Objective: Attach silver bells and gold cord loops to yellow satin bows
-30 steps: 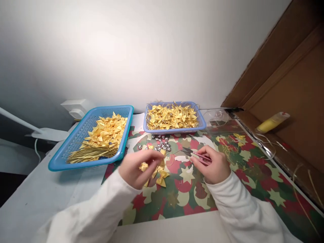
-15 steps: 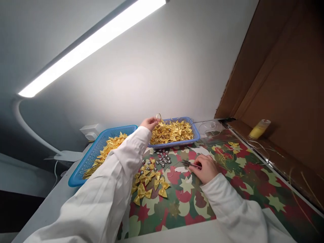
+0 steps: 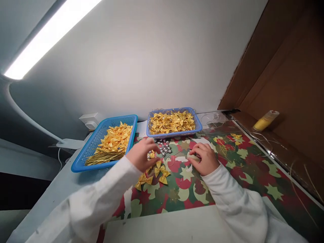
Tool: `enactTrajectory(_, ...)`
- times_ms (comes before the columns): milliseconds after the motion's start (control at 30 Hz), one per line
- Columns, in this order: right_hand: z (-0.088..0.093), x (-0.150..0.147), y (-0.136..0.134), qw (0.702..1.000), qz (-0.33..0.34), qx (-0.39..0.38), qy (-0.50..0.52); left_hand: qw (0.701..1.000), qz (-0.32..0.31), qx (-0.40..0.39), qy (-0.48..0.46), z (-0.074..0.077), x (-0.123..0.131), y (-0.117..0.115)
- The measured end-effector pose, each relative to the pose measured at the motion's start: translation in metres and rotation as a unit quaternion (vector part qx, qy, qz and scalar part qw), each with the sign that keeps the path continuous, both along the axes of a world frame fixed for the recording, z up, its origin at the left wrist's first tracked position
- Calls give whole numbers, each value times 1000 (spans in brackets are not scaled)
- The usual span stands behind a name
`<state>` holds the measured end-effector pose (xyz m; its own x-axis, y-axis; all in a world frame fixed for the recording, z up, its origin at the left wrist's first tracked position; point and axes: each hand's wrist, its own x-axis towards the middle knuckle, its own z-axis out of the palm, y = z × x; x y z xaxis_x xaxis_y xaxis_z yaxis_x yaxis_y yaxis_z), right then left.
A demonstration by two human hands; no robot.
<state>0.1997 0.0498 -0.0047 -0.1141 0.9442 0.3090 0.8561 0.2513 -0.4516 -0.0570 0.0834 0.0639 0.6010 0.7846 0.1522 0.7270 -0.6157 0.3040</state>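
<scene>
My left hand [image 3: 144, 153] is over the near side of a small heap of round silver bells [image 3: 165, 148], thumb and fingers apart with nothing visible between them. Partly under it lie several yellow ribbon bows [image 3: 164, 176] on the patterned mat. To the right, my right hand [image 3: 205, 159] rests low on the mat with curled fingers, thumb and forefinger apart. A dark bit shows inside the curl; whether it is the red-handled tool cannot be made out. A thin cord [image 3: 172, 161] lies between the two hands.
A blue basket [image 3: 134, 135] at left holds yellow bows and gold cords. Behind the bells, a second basket [image 3: 174, 135] is full of bows with gold loops. Loose threads [image 3: 225, 150] lie at right, near a yellow-filled container [image 3: 265, 120]. A lamp [image 3: 50, 37] hangs above left.
My left hand has come back from the rear basket to the bells, and the gold loop is out of its fingers. My right hand's thumb and forefinger have parted; the tool's tips no longer show.
</scene>
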Motion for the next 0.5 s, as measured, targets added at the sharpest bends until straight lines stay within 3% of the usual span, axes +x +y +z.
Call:
enactTrajectory(100, -1, -17, -6, 997, 68, -13, -14, 1000, -6, -18, 6, -34, 2, -38)
enactTrajectory(233, -3, -36, -10, 990, 116, -19, -76, 998, -55, -18, -11, -65, 8, -57)
enactTrajectory(333, -5, -42, -10, 982, 148, -11, -115, 999, -52, -13, -9, -73, 8, -58)
enactTrajectory(500, 1, -35, -11, 974, 184, -43, -129, 998, 14, 31, 45, -72, -2, -57)
